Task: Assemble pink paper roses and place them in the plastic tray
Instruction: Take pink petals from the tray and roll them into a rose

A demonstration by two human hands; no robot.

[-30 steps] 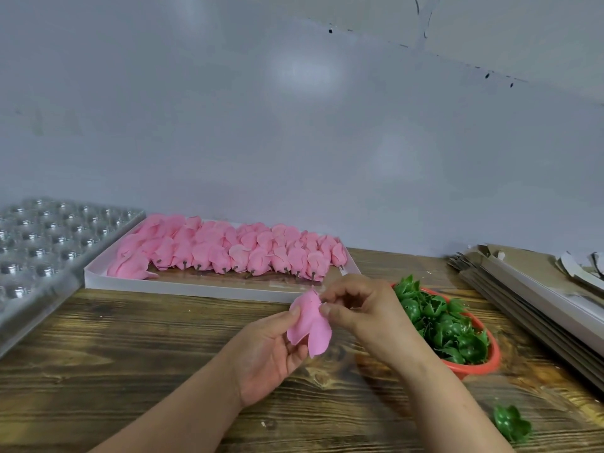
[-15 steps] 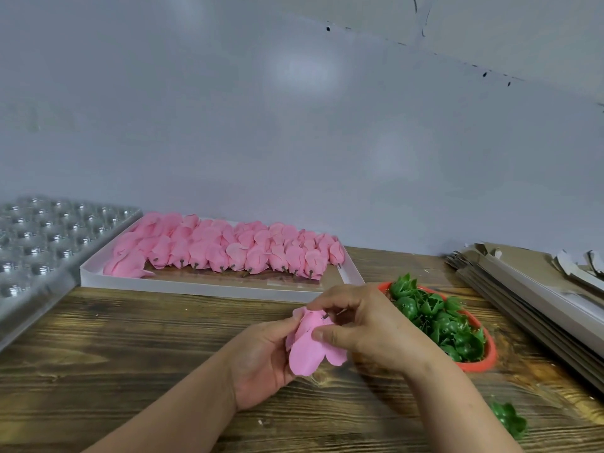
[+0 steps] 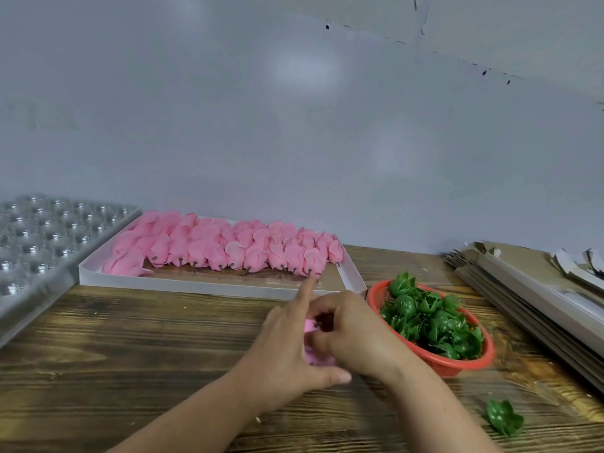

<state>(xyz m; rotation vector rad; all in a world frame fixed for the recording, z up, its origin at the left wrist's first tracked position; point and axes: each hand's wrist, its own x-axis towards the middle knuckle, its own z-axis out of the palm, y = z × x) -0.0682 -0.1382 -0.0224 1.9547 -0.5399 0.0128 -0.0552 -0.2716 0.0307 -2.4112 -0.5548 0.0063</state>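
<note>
1. Rose point(image 3: 315, 353): one pink paper bloom, mostly hidden between both hands, low over the tabletop point(image 3: 130, 348) at centre. Only thin, soft, matte petal edges show; its long axis cannot be told.
2. Left hand point(image 3: 287, 351): wraps the rose from the left, thumb curled beneath it, forefinger pointing straight out toward the box.
3. Right hand point(image 3: 353, 331): fingers curled in on the rose from the right, pinching at something small and dark at its top; what that piece is cannot be made out.
4. Tray point(image 3: 39, 237): clear moulded plastic with rows of round, ridged cups, far left edge. It lies well apart from the rose, leftward and away from the person; the left hand is the nearer. Placing would call for a long carry to the left, by my judgement.
5. Box point(image 3: 209, 284): shallow, white, flat-walled, just beyond the hands. Holds rows of pink blooms point(image 3: 228, 246) with short dark stubs pointing toward the person.
6. Basket point(image 3: 457, 362): red plastic mesh, oval, just right of the right hand. Filled with glossy green plastic calyxes point(image 3: 428, 322), spiky-lobed.
7. Loose calyx point(image 3: 503, 416): lying on the tabletop, near right.
8. Cardboard stack point(image 3: 529, 295): flat grey-brown sheets, far right.
9. Tabletop: dark wood, strongly grained.
</note>
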